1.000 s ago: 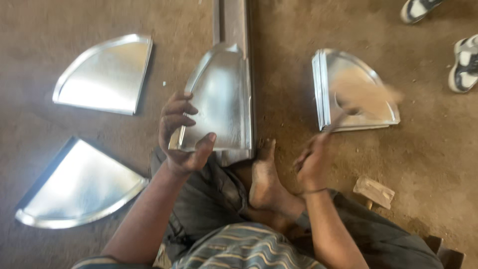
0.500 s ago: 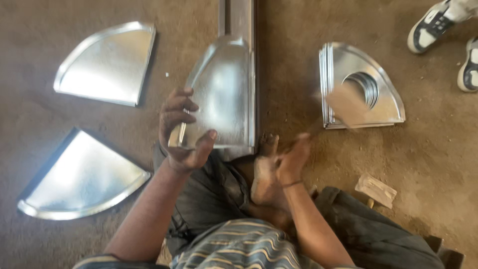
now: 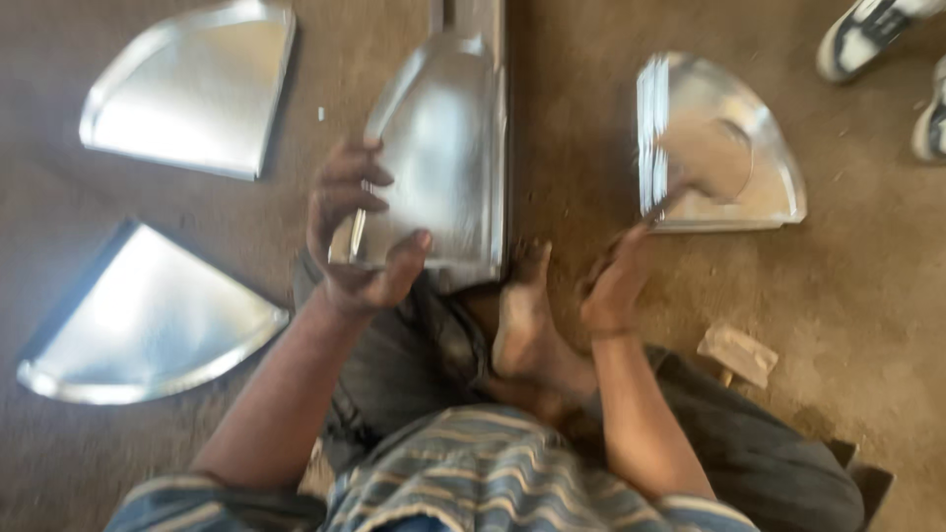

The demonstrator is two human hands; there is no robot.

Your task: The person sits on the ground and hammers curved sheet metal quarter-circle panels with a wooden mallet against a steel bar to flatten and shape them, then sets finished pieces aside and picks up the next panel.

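Observation:
I sit on a dirt floor with a bare foot (image 3: 527, 325) tucked in front of me. My left hand (image 3: 355, 232) grips the near edge of a curved shiny sheet-metal piece (image 3: 443, 138) that lies on a long metal bar (image 3: 483, 20). My right hand (image 3: 616, 281) is closed around the handle of a wooden mallet (image 3: 705, 163), whose blurred head hangs over a quarter-round metal tray (image 3: 769, 187) at the right.
Two more quarter-round metal trays lie at the left, one far (image 3: 197, 89) and one near (image 3: 138, 315). A small wooden block (image 3: 739, 353) rests on the ground at the right. Another person's shoes (image 3: 867, 34) stand at the top right corner.
My right hand dropped toward my foot with the mallet, then rose again to the right. My left hand has kept its grip on the curved piece.

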